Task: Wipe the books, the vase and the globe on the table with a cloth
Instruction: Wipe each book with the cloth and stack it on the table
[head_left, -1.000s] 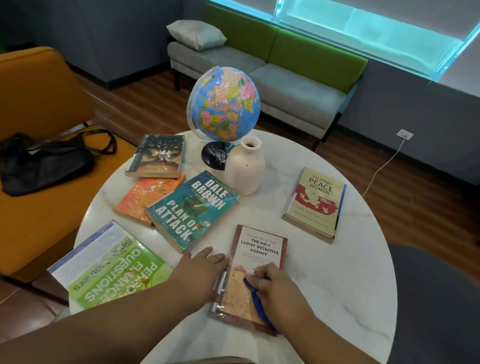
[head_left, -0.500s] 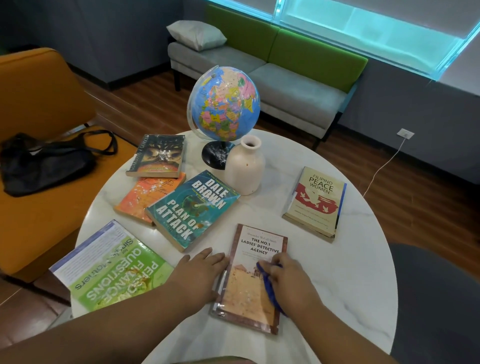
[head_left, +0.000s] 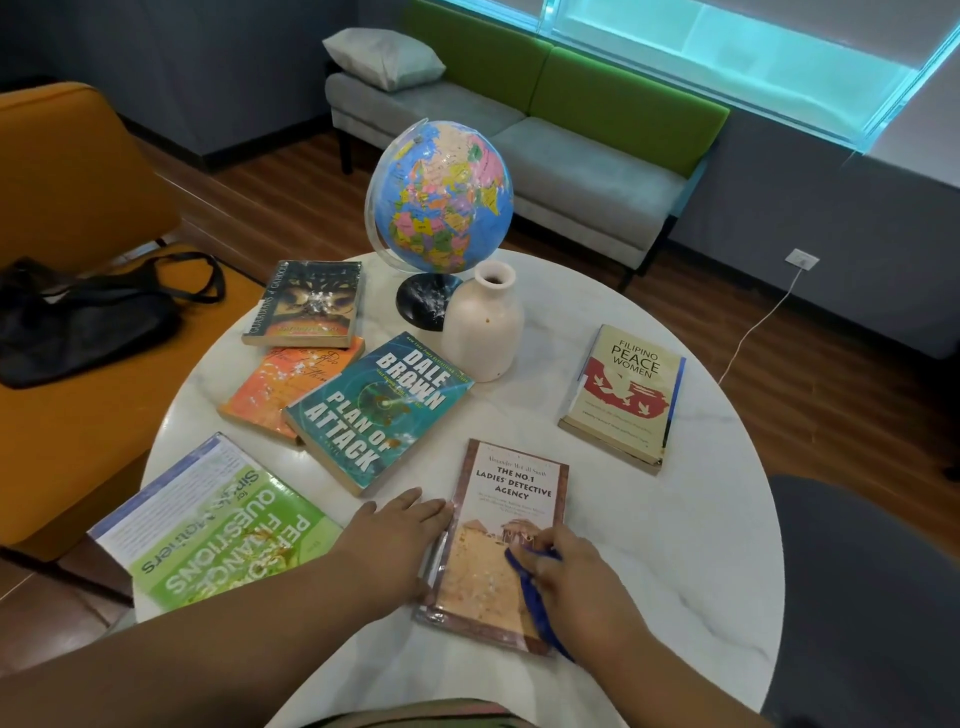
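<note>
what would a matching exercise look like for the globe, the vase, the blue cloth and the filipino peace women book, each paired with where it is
Things
1. globe
2. vase
3. blue cloth
4. Filipino Peace Women book

Places
A. held by the right hand on the Ladies' Detective Agency book
B. lying alone at the right side of the table
C. at the table's far edge, on a black base
D. upright, just in front of that base

Pairs: 1-C, 2-D, 3-A, 4-B
</note>
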